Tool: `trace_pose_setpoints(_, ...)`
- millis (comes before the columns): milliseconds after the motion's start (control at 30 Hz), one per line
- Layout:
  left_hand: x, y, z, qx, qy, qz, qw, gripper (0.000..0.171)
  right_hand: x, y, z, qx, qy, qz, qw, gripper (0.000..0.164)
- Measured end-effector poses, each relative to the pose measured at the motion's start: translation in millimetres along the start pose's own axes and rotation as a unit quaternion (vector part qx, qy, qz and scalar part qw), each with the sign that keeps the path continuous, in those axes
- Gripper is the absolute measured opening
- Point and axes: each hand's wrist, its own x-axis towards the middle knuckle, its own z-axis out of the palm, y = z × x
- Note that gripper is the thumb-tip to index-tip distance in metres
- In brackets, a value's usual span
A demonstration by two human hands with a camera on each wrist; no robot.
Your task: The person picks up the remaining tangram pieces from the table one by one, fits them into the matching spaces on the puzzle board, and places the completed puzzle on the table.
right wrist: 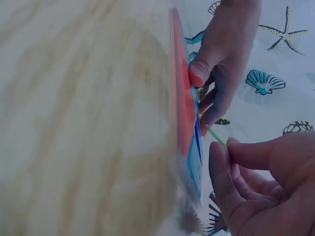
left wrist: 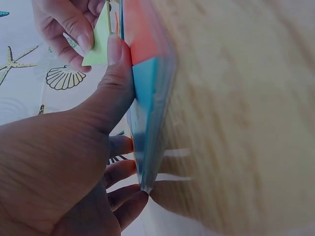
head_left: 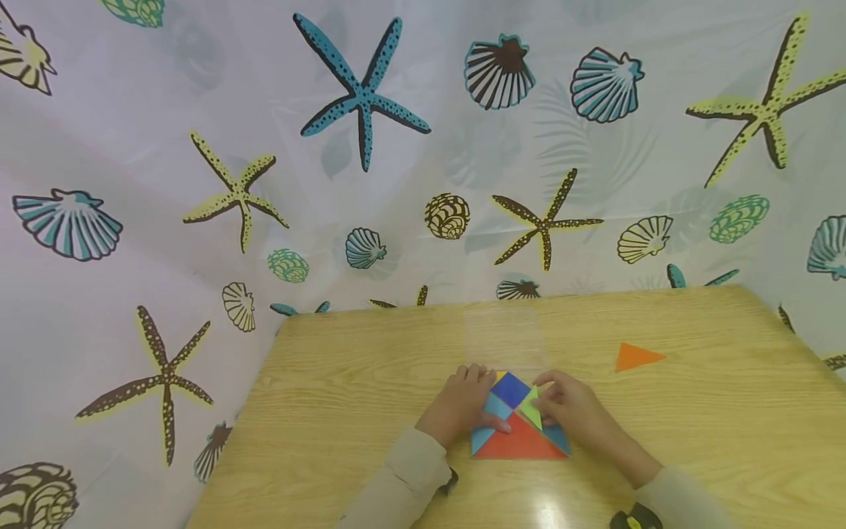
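Observation:
A tangram set lies on the table in front of me, in what looks like a shallow clear tray [left wrist: 162,88]. Visible in it are a red triangle [head_left: 518,443], a dark blue square [head_left: 511,390] and light blue pieces [head_left: 485,435]. My left hand [head_left: 463,402] rests on the set's left side, thumb over the red triangle and other fingertips along the edge. Between thumb and index finger, my right hand [head_left: 573,408] pinches a light green tangram piece [left wrist: 101,42], tilted up over the set's right part. A bit of yellow-orange shows beside the left fingers.
An orange triangle [head_left: 636,356] lies apart on the wooden table [head_left: 357,382], to the right and farther back. A faint clear sheet or lid [head_left: 505,334] lies just behind the set. A curtain [head_left: 410,169] printed with shells and starfish hangs around the table.

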Motion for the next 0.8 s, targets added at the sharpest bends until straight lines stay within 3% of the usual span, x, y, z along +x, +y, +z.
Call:
trace_pose_setpoints(333,-0.3,-0.7,-0.7,0.014,0.006,0.007,0.9999,0.097,7.4,0.1,8.2,-0.025,-0.001,-0.007,1.000,0.029)
trace_pose_setpoints(800,-0.3,0.6,-2.2,0.016,0.001,0.001,0.9999,0.099,8.4,1.7,10.3,-0.118,0.026,-0.028,0.992,0.027)
